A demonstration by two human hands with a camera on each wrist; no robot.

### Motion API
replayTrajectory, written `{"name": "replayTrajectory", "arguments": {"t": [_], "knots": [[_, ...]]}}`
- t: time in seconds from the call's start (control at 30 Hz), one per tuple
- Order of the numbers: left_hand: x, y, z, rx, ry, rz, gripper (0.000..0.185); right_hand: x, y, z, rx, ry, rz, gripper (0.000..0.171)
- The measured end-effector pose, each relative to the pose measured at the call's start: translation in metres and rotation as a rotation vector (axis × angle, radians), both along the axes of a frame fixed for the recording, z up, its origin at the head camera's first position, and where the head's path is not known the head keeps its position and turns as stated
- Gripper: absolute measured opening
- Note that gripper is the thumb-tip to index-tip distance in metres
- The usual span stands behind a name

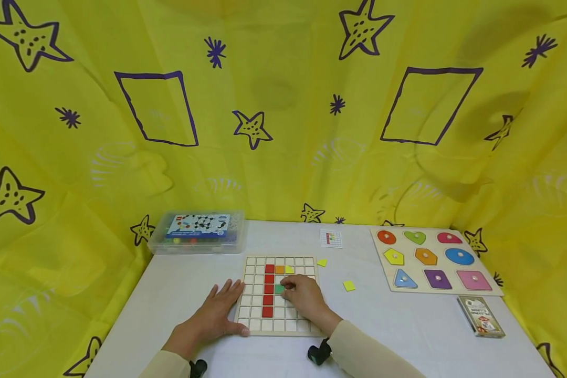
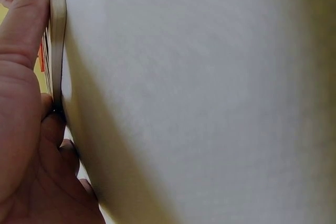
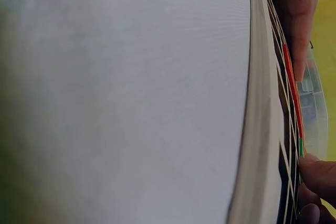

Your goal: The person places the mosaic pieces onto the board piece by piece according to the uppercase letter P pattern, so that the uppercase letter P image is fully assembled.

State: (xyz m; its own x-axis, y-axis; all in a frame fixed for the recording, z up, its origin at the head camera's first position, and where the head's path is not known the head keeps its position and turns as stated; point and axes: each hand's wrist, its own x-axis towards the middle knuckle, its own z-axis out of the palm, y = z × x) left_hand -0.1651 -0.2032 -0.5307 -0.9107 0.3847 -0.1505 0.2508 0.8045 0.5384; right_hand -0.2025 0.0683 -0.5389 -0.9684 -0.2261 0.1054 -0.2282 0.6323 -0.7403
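On the white table lies a wooden grid board (image 1: 259, 325) with square cells. Several red square tiles (image 1: 268, 289) form a column in it, and an orange tile (image 1: 280, 270) and a yellow piece (image 1: 289, 270) sit beside the top one. My left hand (image 1: 216, 311) rests at the board's left edge, fingers spread and thumb at the near corner. With curled thumb and fingers, my right hand (image 1: 306, 298) pinches at the right side of a green tile (image 1: 279, 289) next to the red column. In the right wrist view the thumb meets the green tile (image 3: 301, 146); the fingertips are partly hidden.
Two loose yellow pieces, one nearer the board (image 1: 322, 262) and a square one (image 1: 349, 285), lie to the right. Behind them is a small pattern card (image 1: 331, 239). A clear plastic box (image 1: 236, 236), a shape puzzle board (image 1: 380, 252) and a card box (image 1: 481, 316) stand around.
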Motion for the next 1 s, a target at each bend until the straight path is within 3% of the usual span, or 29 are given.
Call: {"name": "replayTrajectory", "arguments": {"t": [0.23,0.63,1.0], "knots": [[0.0,-0.001,0.0,0.001,-0.007,0.002,0.122,0.001,0.0,0.002,-0.035,-0.028,-0.01,0.021],[-0.002,-0.001,-0.001,0.001,0.011,-0.016,0.121,-0.004,0.012,0.007,-0.238,-0.071,-0.017,0.016],[-0.002,-0.001,-0.003,0.006,0.008,-0.011,0.121,-0.015,0.04,0.011,-0.248,-0.073,-0.131,0.02]]}}
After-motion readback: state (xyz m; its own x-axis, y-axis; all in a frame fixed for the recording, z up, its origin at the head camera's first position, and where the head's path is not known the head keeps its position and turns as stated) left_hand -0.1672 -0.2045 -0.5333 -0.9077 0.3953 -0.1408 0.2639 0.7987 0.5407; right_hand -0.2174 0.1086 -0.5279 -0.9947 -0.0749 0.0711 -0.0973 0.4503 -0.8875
